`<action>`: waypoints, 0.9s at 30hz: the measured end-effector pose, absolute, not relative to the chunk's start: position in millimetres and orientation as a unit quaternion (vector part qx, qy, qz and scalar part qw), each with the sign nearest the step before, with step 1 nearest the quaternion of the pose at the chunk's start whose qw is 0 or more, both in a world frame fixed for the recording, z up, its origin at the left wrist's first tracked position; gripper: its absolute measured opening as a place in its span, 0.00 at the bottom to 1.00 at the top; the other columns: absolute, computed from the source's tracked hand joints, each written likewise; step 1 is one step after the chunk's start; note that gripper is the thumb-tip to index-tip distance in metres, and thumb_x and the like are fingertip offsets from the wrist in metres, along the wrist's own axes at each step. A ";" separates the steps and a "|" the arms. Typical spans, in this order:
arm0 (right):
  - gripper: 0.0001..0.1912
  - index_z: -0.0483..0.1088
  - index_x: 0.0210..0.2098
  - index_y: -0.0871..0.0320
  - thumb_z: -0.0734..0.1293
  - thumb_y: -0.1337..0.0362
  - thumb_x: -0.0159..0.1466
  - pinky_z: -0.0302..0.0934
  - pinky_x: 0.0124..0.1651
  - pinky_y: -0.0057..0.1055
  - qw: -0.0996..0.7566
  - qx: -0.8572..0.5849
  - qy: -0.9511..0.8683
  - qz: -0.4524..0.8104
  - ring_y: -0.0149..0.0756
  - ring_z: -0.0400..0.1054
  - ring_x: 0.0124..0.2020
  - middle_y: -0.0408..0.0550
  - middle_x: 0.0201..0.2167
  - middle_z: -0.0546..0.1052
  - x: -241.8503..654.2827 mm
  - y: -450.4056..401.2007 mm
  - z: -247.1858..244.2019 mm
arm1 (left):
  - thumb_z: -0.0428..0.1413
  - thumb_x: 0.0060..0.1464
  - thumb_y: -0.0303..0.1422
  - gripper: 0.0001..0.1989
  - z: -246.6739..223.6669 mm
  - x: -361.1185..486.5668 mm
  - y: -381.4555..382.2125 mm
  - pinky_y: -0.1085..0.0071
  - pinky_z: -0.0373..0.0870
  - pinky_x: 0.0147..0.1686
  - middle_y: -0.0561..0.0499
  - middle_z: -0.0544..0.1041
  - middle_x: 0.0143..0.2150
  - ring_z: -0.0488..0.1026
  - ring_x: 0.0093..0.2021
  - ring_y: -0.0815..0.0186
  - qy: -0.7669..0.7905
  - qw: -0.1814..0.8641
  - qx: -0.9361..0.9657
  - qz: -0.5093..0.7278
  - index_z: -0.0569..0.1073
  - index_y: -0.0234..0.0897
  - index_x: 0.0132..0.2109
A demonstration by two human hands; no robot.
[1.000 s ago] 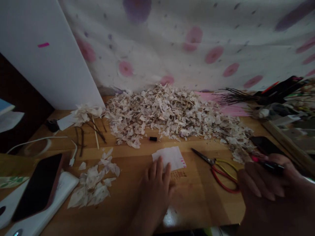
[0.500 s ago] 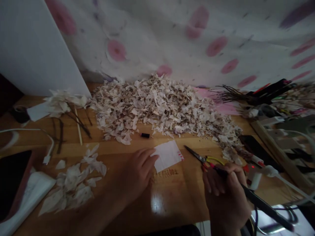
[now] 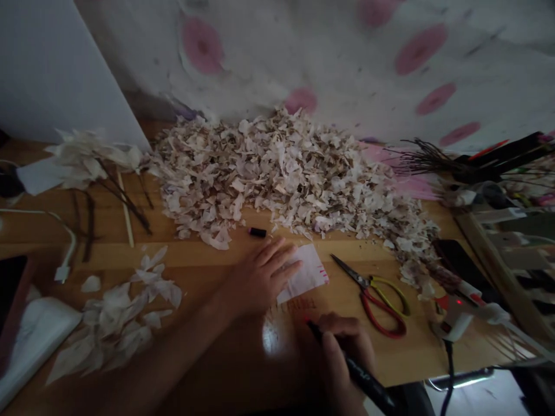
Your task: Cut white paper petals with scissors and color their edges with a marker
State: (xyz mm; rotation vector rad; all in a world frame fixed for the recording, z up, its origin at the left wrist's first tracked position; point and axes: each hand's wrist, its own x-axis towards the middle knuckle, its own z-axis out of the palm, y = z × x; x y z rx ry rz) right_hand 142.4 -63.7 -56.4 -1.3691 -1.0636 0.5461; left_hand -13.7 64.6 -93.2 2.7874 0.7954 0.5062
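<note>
My left hand (image 3: 262,280) lies flat with spread fingers on a small white sheet of paper (image 3: 307,266), pressing it to the table. Short pink strokes run along the sheet's right edge. In my right hand (image 3: 347,349) is a black marker pen (image 3: 366,378), its reddish tip pointing toward the paper but below it, near some dark marks (image 3: 301,306) on the wood. Scissors (image 3: 362,283) with one yellow and one red handle rest to the right of the paper. A small black pen cap (image 3: 257,232) lies just beyond my left fingers.
A large heap of pale petal-like scraps (image 3: 277,179) spreads along the back of the wooden table. More pale petals (image 3: 121,318) lie at left, beside brown stems (image 3: 125,199) and a white cable (image 3: 63,271). A power strip (image 3: 457,320) and wires are at right.
My right hand has brought the marker leftward from over the scissors to below the paper, uncovering the scissors' handles. My left hand has moved further over the sheet, fingers now spread.
</note>
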 end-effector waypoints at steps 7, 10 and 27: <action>0.05 0.71 0.35 0.52 0.71 0.63 0.67 0.64 0.31 0.28 0.584 -0.639 -0.471 0.171 0.31 0.69 0.25 0.39 0.25 0.74 141.1 -61.6 -62.2 | 0.48 0.71 0.34 0.18 -85.8 -12.4 58.3 0.53 0.64 0.66 0.41 0.79 0.60 0.72 0.62 0.55 0.303 0.094 0.910 0.268 0.74 0.30 0.60; 0.08 0.73 0.46 0.53 0.72 0.62 0.66 0.68 0.34 0.30 0.556 -0.670 -0.471 0.142 0.34 0.73 0.29 0.42 0.32 0.78 158.5 -49.0 -66.1 | 0.52 0.70 0.40 0.18 -80.7 -6.3 48.1 0.56 0.68 0.58 0.42 0.81 0.54 0.75 0.54 0.56 0.286 0.108 0.920 0.246 0.75 0.31 0.56; 0.13 0.77 0.49 0.58 0.64 0.60 0.73 0.76 0.40 0.28 0.296 -0.690 -0.653 0.103 0.38 0.82 0.37 0.52 0.39 0.84 161.1 -57.6 -52.1 | 0.49 0.66 0.22 0.14 -55.9 -36.4 -1.6 0.55 0.61 0.60 0.47 0.83 0.48 0.73 0.51 0.58 0.390 0.151 0.853 0.311 0.79 0.35 0.49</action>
